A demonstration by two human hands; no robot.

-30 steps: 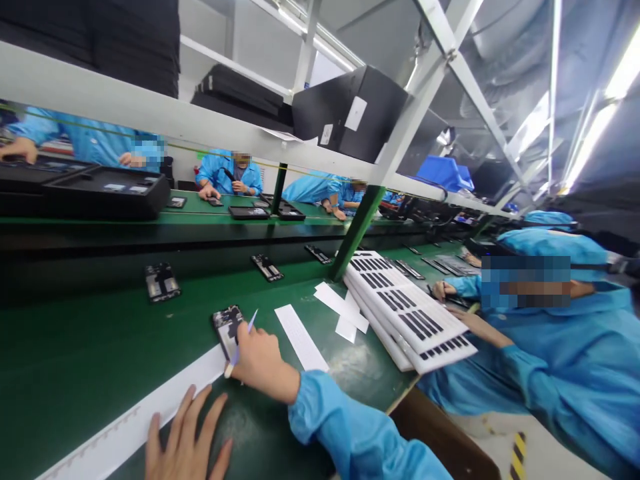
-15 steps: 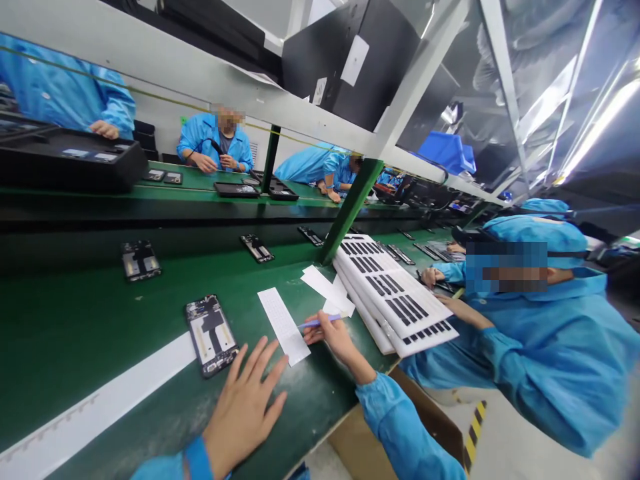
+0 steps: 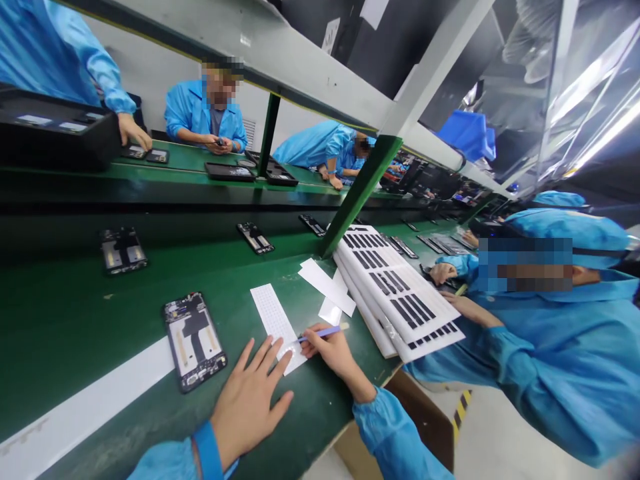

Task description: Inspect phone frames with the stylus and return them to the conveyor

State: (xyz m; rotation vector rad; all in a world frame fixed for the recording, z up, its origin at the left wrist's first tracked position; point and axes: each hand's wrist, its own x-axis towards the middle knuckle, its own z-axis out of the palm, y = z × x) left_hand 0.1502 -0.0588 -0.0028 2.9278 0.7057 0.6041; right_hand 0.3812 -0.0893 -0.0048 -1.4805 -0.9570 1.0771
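Observation:
My left hand [image 3: 249, 399] lies flat and open on the green bench, its fingertips pressing the near end of a white sticker sheet [image 3: 273, 315]. My right hand [image 3: 331, 351] pinches blue tweezers [image 3: 320, 333], whose tip touches the sheet's near end beside my left fingers. An opened phone chassis [image 3: 194, 339] lies face up just left of the sheet, on a white stripe [image 3: 85, 407] of the bench.
A stack of white trays with black strips [image 3: 400, 300] and loose white sheets [image 3: 325, 285] lie right of the sheet. More chassis [image 3: 121, 249] [image 3: 255, 237] ride the belt behind. A co-worker in blue [image 3: 540, 333] works at my right; others sit across.
My right hand left the chassis and carried the tweezers right to the sticker sheet. My left hand slid forward and right onto the sheet. The view tilted down.

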